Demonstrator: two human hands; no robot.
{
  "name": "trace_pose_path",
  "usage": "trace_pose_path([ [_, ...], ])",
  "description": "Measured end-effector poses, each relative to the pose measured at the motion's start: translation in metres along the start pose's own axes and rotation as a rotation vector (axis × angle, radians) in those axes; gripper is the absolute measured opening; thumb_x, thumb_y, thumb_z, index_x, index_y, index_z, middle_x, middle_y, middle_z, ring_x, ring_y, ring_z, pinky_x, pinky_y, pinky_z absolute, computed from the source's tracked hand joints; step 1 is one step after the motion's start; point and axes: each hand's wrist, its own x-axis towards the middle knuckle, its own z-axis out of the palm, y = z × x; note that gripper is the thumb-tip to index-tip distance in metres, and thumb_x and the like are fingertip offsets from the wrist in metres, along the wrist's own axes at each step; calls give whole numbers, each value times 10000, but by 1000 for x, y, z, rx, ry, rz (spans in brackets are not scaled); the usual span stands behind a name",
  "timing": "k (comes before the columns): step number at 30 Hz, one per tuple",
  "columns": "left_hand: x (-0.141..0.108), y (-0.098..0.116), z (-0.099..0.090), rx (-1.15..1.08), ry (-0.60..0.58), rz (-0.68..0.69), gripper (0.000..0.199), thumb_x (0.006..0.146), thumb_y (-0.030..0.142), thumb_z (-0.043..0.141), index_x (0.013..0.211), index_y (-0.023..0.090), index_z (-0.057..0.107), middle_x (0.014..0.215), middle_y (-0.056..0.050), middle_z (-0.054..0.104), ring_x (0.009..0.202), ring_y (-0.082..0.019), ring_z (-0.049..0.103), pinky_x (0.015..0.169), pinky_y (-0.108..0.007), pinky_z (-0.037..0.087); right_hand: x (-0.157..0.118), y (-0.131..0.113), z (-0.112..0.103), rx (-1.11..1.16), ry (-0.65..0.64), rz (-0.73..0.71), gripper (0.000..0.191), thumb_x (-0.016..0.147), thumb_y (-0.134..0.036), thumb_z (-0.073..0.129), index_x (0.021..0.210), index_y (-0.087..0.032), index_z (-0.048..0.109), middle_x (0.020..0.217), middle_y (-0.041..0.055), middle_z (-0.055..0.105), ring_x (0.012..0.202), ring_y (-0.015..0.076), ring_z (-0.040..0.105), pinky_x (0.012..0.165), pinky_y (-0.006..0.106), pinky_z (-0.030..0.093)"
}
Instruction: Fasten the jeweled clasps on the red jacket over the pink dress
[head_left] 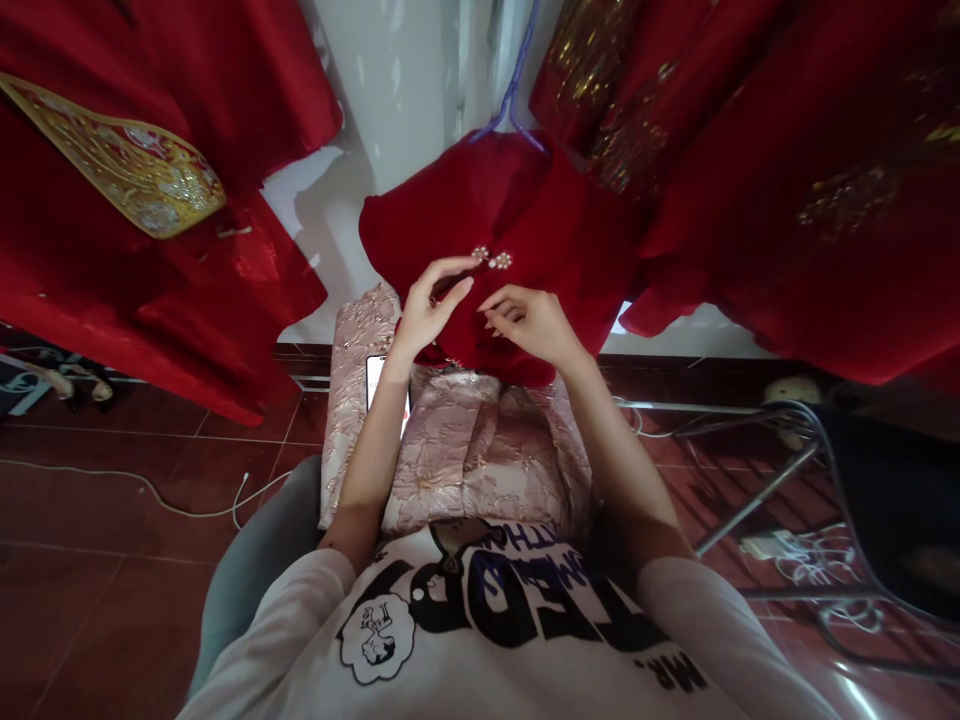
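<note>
Clasp (493,259) lies at 1 o'clock, just beside the left hand (427,312), nearer than the right hand (529,322); left fingers apart, right fingers curled on the dress (525,215).

White wall (390,90), dark red tiled floor (97,560), white cable (150,490), metal-framed chair (810,460) at right.

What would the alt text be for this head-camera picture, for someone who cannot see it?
Two bare hands, left hand and right hand, work at a pearl clasp on a red garment hung from a purple hanger. Pink brocade cloth lies on the lap; more red garments hang around.
</note>
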Motion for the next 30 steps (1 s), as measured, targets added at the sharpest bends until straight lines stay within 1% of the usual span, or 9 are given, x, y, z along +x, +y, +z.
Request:
trace_pose_path([
  [2, 9, 2, 9, 191, 34, 100, 291, 1093, 459, 529, 1239, 268, 693, 1467, -85, 644, 1446, -253, 537, 1287, -491, 347, 0, 0, -3, 5, 5, 2, 168, 855, -288, 637, 952, -175, 714, 838, 59, 775, 686, 174, 749, 686, 317, 613],
  [5, 22, 3, 21, 406, 35, 123, 250, 1089, 397, 504, 1216, 290, 692, 1548, -78, 576, 1512, -308, 450, 1354, -614, 99, 0, -2, -8, 11, 23, 9, 160, 847, -253, 627, 950, -169, 715, 822, 54, 771, 674, 168, 746, 686, 312, 615],
  [7, 32, 5, 25, 432, 14, 121, 198, 1058, 334, 539, 1164, 286, 699, 1548, -91, 558, 1527, -342, 417, 1354, -632, -23, 0, -4, -11, 7, 37, 17, 152, 853, -242, 627, 948, -163, 716, 805, 54, 765, 669, 166, 743, 688, 310, 615],
  [9, 40, 10, 24, 359, -31, 106, 142, 1021, 282, 583, 1096, 282, 704, 1525, -101, 555, 1550, -366, 365, 1353, -635, -57, 0, -5, -14, -2, 41, 26, 145, 864, -237, 632, 950, -159, 718, 810, 58, 764, 671, 165, 741, 686, 309, 613],
  [14, 54, 28, 15, 106, -142, 20, 81, 911, 183, 711, 960, 243, 686, 1401, -135, 579, 1559, -414, 300, 1344, -688, 46, 0, -5, -19, -18, 45, 50, 137, 899, -280, 667, 963, -172, 721, 853, 60, 761, 715, 167, 745, 703, 312, 620],
  [18, 61, 34, 6, 45, -233, -18, 105, 871, 170, 747, 917, 219, 667, 1178, -118, 640, 1482, -416, 389, 1311, -734, 137, 0, -3, -22, -11, 60, 41, 164, 896, -331, 690, 964, -184, 720, 813, 52, 755, 703, 173, 740, 691, 318, 625],
  [22, 69, 28, -1, 122, -337, 39, 72, 883, 182, 724, 871, 224, 667, 973, -83, 650, 1354, -393, 515, 1294, -721, 214, -1, -2, -25, 9, 101, 12, 180, 897, -349, 698, 971, -187, 726, 826, 62, 758, 721, 186, 742, 706, 341, 644],
  [26, 75, 24, -5, 171, -338, 77, 61, 922, 226, 678, 861, 230, 668, 914, -69, 654, 1271, -368, 588, 1270, -696, 279, 2, -8, -26, 5, 288, -48, 259, 932, -434, 699, 1028, -196, 738, 1031, 105, 772, 969, 241, 763, 869, 399, 664],
  [30, 76, 18, 0, 115, -326, -9, 97, 913, 244, 661, 828, 204, 640, 929, -86, 673, 1337, -398, 572, 1270, -666, 262, 27, -19, -16, 35, 335, -61, 493, 1057, -551, 514, 1442, -263, 621, 1432, 107, 669, 1394, 282, 613, 1123, 453, 575],
])
